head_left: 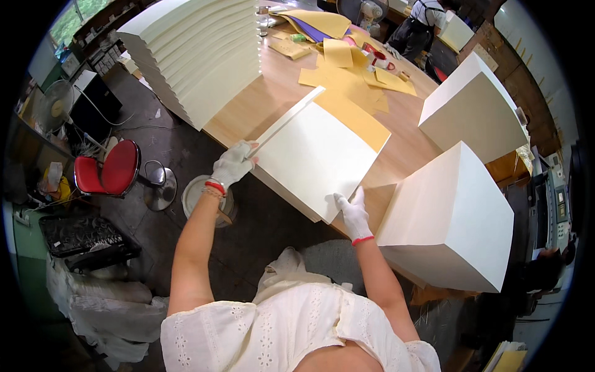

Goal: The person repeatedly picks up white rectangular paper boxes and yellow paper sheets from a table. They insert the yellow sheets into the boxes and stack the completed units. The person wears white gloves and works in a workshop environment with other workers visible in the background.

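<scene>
A low stack of white paper (316, 155) lies at the table's near edge, a narrow raised strip (290, 122) running along its upper left side. My left hand (234, 163), in a white glove with bare fingertips, is closed on the stack's left corner at the end of that strip. At the near right corner my right hand (354, 214), gloved in white with a red cuff, grips the edge, thumb and fingers pointing up. The fingers under the paper are hidden. An orange-yellow sheet (353, 118) shows from beneath the stack's far right side.
A tall wavy stack of white paper (198, 56) stands at the left on the wooden table (248, 102). Two more white stacks (443, 217) (474, 108) stand at the right. Yellow scraps (341, 77) lie behind. A red chair (118, 167) is on the left; another person (421, 28) works far back.
</scene>
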### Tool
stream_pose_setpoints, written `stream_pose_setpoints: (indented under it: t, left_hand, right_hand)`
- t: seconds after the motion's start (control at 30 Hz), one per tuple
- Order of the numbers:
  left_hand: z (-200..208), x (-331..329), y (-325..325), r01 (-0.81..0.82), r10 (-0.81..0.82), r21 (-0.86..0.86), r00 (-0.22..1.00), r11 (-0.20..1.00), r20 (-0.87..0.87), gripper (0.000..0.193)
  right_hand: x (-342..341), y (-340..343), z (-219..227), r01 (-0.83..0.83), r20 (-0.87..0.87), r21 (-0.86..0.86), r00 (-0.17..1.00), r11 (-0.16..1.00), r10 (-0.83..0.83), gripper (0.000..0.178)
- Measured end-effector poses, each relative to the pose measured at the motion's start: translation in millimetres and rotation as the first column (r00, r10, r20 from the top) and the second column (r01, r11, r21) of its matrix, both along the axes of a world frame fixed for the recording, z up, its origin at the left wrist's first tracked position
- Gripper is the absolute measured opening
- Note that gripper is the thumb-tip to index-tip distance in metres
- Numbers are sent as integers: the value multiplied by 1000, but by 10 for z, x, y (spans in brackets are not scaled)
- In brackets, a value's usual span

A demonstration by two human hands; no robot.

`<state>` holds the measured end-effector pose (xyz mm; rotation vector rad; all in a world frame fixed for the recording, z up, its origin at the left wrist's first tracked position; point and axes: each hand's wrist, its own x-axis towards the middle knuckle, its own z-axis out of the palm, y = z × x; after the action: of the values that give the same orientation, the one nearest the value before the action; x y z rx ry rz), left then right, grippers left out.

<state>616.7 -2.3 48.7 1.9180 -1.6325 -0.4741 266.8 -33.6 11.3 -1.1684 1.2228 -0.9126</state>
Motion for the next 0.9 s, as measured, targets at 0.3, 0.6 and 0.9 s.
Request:
stream_pose_setpoints:
  t: [0.3,0.6,0.9]
  left_hand:
    - [-511,318,-17,97,-117,-190,989,977,-95,42]
    - [-296,456,-180,156,-123,2,788,988,-603,27]
    - [-356,516,-175,191,-167,5,871,982,-461,32]
  right_hand:
    - [285,346,459,-388,-789,-143,599,910,132,78]
    - [355,365,373,-424,-838,-212,542,880,59,74]
    - [292,334,294,-438,-790,-264,610,859,67,70]
